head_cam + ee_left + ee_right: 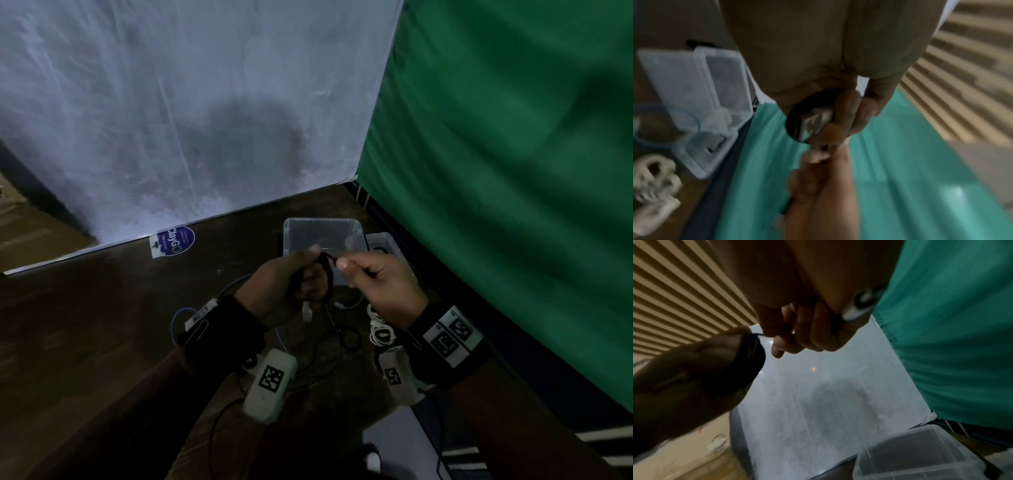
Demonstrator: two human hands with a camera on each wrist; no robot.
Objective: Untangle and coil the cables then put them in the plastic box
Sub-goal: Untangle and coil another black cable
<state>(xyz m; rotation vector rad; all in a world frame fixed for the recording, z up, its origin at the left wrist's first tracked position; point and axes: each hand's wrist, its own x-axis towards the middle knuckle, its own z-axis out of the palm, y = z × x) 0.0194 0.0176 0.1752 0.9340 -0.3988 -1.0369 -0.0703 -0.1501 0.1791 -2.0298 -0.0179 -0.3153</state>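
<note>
My left hand (307, 271) grips a small coil of black cable (327, 279) above the table, in front of the clear plastic box (356, 229). In the left wrist view a metal USB plug (813, 121) lies against the black coil (792, 116) inside my curled fingers. My right hand (345, 269) pinches the coil's thin loose end between thumb and forefinger, close to the left thumb. The right wrist view shows that strand (758, 335) stretched from my right fingers (789, 340) to the coil (754, 352). The plastic box (865, 457) looks empty.
The box's lid (383, 240) lies right of it. On the dark wooden table (102, 325) below my hands lie a white coiled cable (380, 330), a blue cable (176, 320) and a loose black cable (349, 339). A white sheet stands behind, a green cloth to the right.
</note>
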